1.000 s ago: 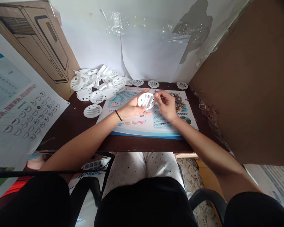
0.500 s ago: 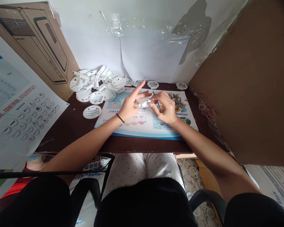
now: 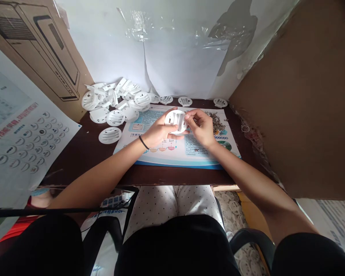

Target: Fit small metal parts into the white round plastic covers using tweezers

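A round white plastic piece [image 3: 176, 121] with slots on its face is held up over the printed sheet [image 3: 161, 158]. My left hand [image 3: 158, 132] grips it from the left, the thumb on its face. My right hand [image 3: 200, 126] is closed at the piece's right edge, thumb and forefinger pinched together; what lies between those fingertips is too small to make out. Behind my right hand, a heap of small metal parts [image 3: 217, 123] rests on the sheet.
Similar white pieces [image 3: 115, 117] are piled at the table's back left. More stand along the back edge, one [image 3: 220, 102] at the right. Cardboard [image 3: 299, 107] walls the right side; a hanging printed sheet [image 3: 25, 134] is at the left.
The white piece has been turned so its slotted face shows. My left fingers have shifted around it, with the thumb now on its face. The thin tool in my right hand no longer shows.
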Action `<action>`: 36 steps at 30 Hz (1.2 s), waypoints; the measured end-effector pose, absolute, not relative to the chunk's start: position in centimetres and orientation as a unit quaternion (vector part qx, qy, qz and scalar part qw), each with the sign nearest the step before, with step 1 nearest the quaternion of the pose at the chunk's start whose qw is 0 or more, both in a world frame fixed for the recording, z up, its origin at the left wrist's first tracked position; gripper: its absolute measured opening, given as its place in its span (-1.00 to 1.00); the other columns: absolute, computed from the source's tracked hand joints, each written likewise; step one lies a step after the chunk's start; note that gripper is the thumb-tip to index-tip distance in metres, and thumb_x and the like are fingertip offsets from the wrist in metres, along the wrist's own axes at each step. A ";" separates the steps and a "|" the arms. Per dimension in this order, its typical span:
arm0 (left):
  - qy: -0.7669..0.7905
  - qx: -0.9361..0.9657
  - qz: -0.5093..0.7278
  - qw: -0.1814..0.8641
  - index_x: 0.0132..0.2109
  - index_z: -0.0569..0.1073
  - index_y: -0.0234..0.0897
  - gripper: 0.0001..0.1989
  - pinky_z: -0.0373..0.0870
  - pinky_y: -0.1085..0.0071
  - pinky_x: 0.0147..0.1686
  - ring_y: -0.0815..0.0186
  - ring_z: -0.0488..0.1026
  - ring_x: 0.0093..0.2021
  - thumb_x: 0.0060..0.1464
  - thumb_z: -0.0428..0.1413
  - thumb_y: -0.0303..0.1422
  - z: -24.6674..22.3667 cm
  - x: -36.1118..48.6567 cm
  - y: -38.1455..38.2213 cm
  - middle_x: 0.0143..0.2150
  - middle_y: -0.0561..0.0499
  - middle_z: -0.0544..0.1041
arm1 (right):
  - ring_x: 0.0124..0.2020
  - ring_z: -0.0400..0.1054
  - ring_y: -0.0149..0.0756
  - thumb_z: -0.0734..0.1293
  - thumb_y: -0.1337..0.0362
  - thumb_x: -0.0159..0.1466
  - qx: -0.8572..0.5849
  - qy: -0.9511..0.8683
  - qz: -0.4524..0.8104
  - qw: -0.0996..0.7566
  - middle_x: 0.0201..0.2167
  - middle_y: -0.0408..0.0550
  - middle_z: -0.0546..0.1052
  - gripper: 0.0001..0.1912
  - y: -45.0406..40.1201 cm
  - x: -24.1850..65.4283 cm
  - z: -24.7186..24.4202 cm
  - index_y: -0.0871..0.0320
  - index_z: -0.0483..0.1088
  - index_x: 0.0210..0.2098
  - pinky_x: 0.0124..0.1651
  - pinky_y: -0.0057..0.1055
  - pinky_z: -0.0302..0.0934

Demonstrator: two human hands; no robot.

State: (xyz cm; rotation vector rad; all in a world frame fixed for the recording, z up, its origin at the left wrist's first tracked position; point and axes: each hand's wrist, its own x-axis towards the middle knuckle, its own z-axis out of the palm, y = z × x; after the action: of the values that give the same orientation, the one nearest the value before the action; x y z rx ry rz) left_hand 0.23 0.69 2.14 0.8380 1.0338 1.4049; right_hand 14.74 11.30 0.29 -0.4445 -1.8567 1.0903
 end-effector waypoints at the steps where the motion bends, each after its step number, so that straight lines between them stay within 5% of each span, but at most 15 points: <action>1: 0.428 0.360 0.592 0.580 0.32 0.21 -0.18 -0.27 0.56 0.11 -0.05 0.12 0.66 -0.12 0.03 0.25 -0.51 2.0 0.2 0.7 0.07 -0.10 0.55 | -0.49 0.28 -0.40 0.39 -0.08 0.22 -0.187 -0.735 0.477 0.445 -0.51 -0.17 0.45 -0.66 11.5 14.6 0.1 0.07 0.42 -0.35 -0.38 -0.32 0.24; 7: 0.405 0.366 0.592 0.592 0.03 0.39 -0.27 -0.57 0.53 0.14 -0.06 0.03 0.67 -0.11 0.01 0.27 -0.53 1.7 0.1 0.8 -0.12 -0.06 0.62 | -0.55 0.19 -0.46 0.49 -0.09 0.05 -0.209 -0.662 0.586 0.418 -0.58 -0.24 0.36 -0.62 11.5 14.1 -0.1 0.08 0.42 -0.42 -0.44 -0.37 0.20; 16: 0.377 0.384 0.556 0.633 0.01 0.43 -0.33 -0.68 0.55 0.26 -0.22 0.04 0.68 -0.15 0.20 0.17 -0.22 1.5 -0.6 1.0 -0.07 -0.22 0.67 | -0.61 0.05 -0.52 0.52 -0.09 -0.01 -0.248 -0.596 0.648 0.404 -0.66 -0.30 0.19 -0.57 10.8 13.9 0.6 0.10 0.37 -0.51 -0.55 -0.43 -0.04; 19: 0.381 0.361 0.554 0.646 0.03 0.42 -0.33 -0.71 0.54 0.31 -0.25 0.08 0.69 -0.17 0.24 0.10 -0.25 1.5 -0.7 1.3 -0.09 -0.22 0.67 | -0.63 0.02 -0.52 0.51 -0.12 0.00 -0.247 -0.605 0.642 0.402 -0.67 -0.32 0.13 -0.55 11.1 13.9 0.5 0.08 0.33 -0.51 -0.56 -0.42 -0.04; 31: 0.566 0.374 0.547 0.490 -0.10 0.33 -0.29 -0.89 0.13 0.56 -0.72 0.34 0.54 -0.61 0.29 -0.04 -0.36 2.4 0.6 1.0 -0.40 -0.08 0.62 | -0.42 0.33 -0.37 0.23 -0.16 0.37 -0.203 -0.796 0.362 0.441 -0.48 -0.12 0.48 -0.54 12.1 14.8 -0.1 0.09 0.42 -0.36 -0.25 -0.30 0.21; 36: 0.580 0.377 0.535 0.485 -0.13 0.34 -0.31 -0.84 0.17 0.59 -0.70 0.34 0.58 -0.53 0.34 -0.10 -0.36 2.5 0.7 1.0 -0.33 -0.11 0.61 | -0.47 0.31 -0.39 0.16 -0.36 0.30 -0.238 -0.751 0.431 0.440 -0.49 -0.12 0.47 -0.37 12.4 14.6 -0.4 0.09 0.45 -0.27 -0.33 -0.32 0.23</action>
State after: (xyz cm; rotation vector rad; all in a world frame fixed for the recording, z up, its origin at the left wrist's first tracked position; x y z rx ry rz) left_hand 0.65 1.00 2.54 0.9190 1.4114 1.3029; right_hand 14.55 12.39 -0.38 -0.5908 -1.8663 1.0706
